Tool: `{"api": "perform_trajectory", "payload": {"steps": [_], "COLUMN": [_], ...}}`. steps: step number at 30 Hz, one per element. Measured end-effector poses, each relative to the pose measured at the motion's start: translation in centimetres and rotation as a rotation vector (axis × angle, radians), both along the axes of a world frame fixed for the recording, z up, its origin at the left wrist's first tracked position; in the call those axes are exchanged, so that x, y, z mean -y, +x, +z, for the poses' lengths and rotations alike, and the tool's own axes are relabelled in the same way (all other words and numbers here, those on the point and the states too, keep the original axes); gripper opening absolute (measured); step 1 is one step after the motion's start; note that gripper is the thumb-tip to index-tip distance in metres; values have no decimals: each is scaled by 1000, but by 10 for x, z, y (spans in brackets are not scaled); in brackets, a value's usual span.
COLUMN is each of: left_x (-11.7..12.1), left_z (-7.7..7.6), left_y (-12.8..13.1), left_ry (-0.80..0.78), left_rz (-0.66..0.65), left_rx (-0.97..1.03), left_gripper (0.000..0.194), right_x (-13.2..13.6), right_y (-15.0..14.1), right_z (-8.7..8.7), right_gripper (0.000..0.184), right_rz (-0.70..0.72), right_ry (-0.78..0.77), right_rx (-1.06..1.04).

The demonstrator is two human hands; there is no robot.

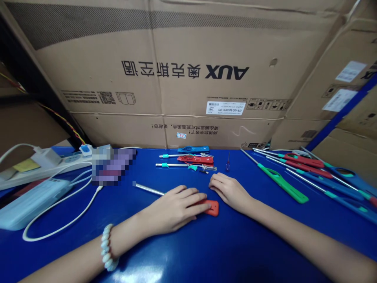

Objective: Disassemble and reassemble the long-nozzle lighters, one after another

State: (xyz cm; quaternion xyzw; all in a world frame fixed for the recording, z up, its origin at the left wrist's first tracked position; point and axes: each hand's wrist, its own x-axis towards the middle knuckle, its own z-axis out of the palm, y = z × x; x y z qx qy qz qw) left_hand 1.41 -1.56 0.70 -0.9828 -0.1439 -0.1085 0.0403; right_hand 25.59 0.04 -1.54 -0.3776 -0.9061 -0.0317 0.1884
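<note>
My left hand, with a bead bracelet at the wrist, lies over a red long-reach lighter and holds it down on the blue table. The lighter's metal tube points out to the left, and its red end shows beyond my fingers; the middle is hidden under the hand. Just right of that end, my right hand rests on the table with its fingers curled together. Whatever those fingers may hold is hidden. Ahead of the hands lie a small dark piece and an upright screwdriver with a purple handle.
Behind the hands lie opened red and blue lighter parts with metal tubes. Several lighters, including a green one, are on the right. A power bank, white cables and a power strip occupy the left. A cardboard wall stands behind.
</note>
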Motion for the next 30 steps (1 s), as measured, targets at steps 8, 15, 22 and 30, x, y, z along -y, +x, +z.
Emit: {"api": "perform_trajectory", "payload": {"steps": [8, 15, 22, 30], "left_x": [-4, -11, -6, -9], "left_z": [-6, -9, -9, -10], "left_y": [-1, -3, 1, 2], "left_ry": [-79, -150, -147, -145], "left_rz": [125, 155, 131, 118], "left_rx": [34, 109, 107, 122], "left_gripper": [20, 18, 23, 22], "right_x": [-6, 0, 13, 13], "right_y": [2, -4, -18, -18], "right_z": [-9, -4, 0, -1], "right_gripper": [24, 18, 16, 18], "right_rz": [33, 1, 42, 58], "right_ry": [3, -188, -580, -497], "right_rx": [-20, -230, -596, -584]}}
